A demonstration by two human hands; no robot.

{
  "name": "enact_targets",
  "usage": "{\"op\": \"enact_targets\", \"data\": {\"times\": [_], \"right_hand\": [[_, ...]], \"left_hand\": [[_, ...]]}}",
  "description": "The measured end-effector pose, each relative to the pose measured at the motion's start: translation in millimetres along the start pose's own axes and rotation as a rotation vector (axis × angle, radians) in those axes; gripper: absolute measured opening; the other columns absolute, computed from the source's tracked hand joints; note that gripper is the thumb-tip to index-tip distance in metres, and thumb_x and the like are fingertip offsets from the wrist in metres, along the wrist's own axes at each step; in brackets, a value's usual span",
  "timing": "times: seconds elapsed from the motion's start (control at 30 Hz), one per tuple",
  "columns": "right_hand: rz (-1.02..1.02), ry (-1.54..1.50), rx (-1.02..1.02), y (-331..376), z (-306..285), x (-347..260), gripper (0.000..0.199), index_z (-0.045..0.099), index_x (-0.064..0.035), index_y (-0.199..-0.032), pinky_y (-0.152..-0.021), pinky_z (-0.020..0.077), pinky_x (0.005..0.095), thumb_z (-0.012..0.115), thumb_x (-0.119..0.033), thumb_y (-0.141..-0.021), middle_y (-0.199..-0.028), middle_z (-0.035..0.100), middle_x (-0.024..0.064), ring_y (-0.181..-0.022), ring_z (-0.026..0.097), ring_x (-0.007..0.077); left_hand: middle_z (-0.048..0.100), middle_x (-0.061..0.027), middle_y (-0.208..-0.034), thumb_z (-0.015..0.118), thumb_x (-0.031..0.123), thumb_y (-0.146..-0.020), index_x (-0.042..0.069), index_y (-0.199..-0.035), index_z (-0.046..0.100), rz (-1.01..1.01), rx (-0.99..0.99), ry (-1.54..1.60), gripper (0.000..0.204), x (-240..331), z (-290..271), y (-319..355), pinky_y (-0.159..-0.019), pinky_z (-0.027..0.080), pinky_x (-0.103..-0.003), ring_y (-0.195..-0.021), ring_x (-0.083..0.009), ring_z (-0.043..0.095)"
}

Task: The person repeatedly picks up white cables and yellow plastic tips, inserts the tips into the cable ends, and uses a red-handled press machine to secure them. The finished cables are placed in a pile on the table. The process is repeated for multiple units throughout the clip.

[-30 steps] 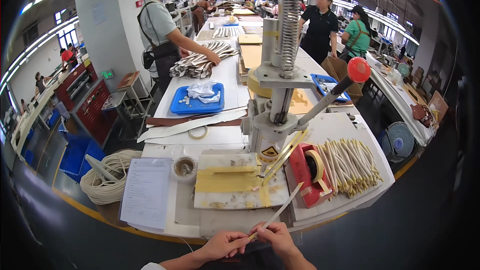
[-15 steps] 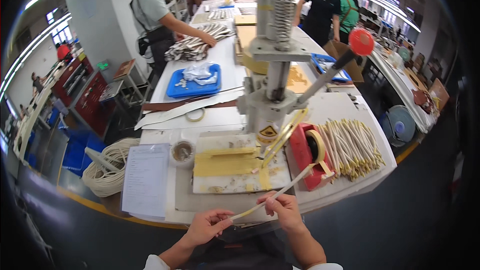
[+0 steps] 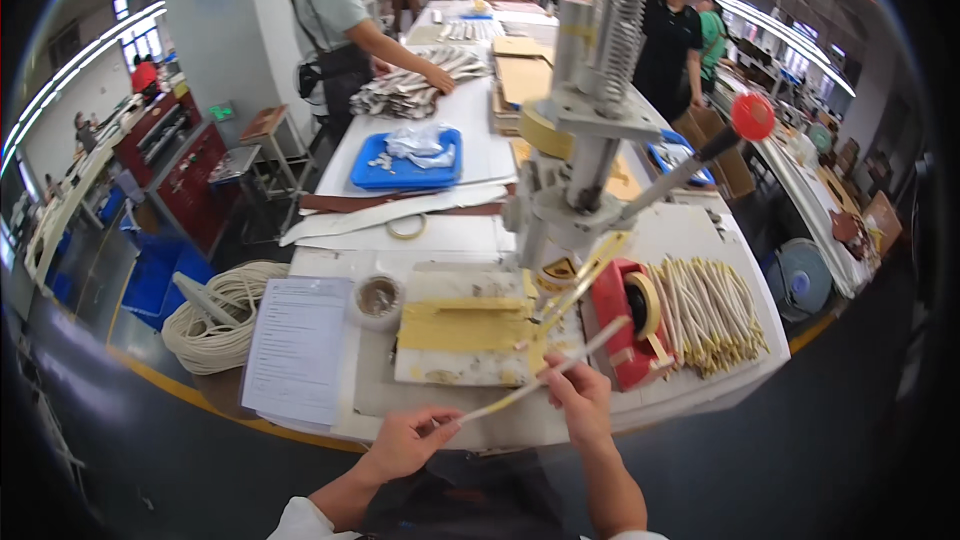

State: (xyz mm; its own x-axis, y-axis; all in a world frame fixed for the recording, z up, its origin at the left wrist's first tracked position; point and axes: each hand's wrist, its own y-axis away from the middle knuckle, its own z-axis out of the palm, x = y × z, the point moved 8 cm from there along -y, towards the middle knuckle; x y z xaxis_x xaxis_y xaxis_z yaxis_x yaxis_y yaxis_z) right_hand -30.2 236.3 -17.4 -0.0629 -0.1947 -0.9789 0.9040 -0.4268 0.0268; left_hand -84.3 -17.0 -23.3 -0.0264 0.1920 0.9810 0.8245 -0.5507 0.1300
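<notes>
A thin pale cord (image 3: 520,399) with a yellowish band slants up to the right between my hands at the bench's front edge. My left hand (image 3: 408,442) pinches its lower end between thumb and fingers. Farther along, my right hand (image 3: 582,402) grips it, and the free end sticks out past these fingers. That free end overlaps the red tape dispenser (image 3: 610,312) in view; whether they touch I cannot tell. Beside the dispenser lies a pile of similar cords (image 3: 705,315) with yellow ends. A white board (image 3: 470,368) with yellow tape on it lies beyond my hands.
A lever press (image 3: 575,215) with a red knob (image 3: 753,117) rises behind the board. On the left are a paper sheet (image 3: 297,350), a round clear container (image 3: 378,298) and a coil of rope (image 3: 222,315). Farther back stands a blue tray (image 3: 405,175); a person (image 3: 345,25) handles white strips.
The view has turned a little, so the bench things sit farther right. My right hand has risen slightly with the cord. Both hands keep their hold on it.
</notes>
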Motion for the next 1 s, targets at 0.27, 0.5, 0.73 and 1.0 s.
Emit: {"op": "enact_targets", "data": {"times": [0.27,0.5,0.73,1.0], "right_hand": [[-0.118,0.415,0.159,-34.9,-4.6,-2.6,0.047,0.058,0.0037,-0.138,-0.058,0.0454,0.0241,0.068,-0.005,-0.093,-0.085,0.070,0.0038,-0.065,0.057,0.0056],[-0.161,0.692,0.220,-65.8,-9.6,-11.7,0.062,0.050,-0.0025,-0.147,-0.064,0.0534,0.0314,0.070,-0.004,-0.087,-0.083,0.073,0.0120,-0.070,0.069,0.0149],[-0.200,0.842,0.302,-91.4,-6.9,-23.3,0.062,0.051,-0.0013,-0.144,-0.073,0.0554,0.0409,0.074,-0.011,-0.087,-0.088,0.073,0.0179,-0.076,0.072,0.0343],[-0.527,1.359,0.299,-101.1,5.3,-15.8,0.023,0.068,0.0019,-0.096,-0.085,0.0526,0.0457,0.071,-0.021,-0.091,-0.107,0.065,0.0153,-0.103,0.062,0.0366]], "left_hand": [[0.068,-0.0140,-0.089,0.069,0.011,-0.096,0.003,-0.112,0.073,0.388,0.123,-0.433,0.019,34.4,8.6,-23.8,-0.062,0.052,-0.035,-0.069,-0.0273,0.065],[0.064,-0.0120,-0.087,0.067,0.013,-0.096,0.003,-0.110,0.073,0.368,0.129,-0.545,0.018,29.4,12.9,-45.3,-0.067,0.053,-0.039,-0.078,-0.0309,0.067],[0.064,-0.0090,-0.089,0.070,0.011,-0.092,0.004,-0.106,0.074,0.617,0.273,-0.721,0.015,37.6,20.9,-66.2,-0.064,0.053,-0.039,-0.073,-0.0279,0.066],[0.061,-0.0070,-0.087,0.070,0.010,-0.089,0.007,-0.109,0.073,0.569,0.193,-0.896,0.020,33.6,29.0,-82.2,-0.063,0.054,-0.039,-0.073,-0.0269,0.067]]}}
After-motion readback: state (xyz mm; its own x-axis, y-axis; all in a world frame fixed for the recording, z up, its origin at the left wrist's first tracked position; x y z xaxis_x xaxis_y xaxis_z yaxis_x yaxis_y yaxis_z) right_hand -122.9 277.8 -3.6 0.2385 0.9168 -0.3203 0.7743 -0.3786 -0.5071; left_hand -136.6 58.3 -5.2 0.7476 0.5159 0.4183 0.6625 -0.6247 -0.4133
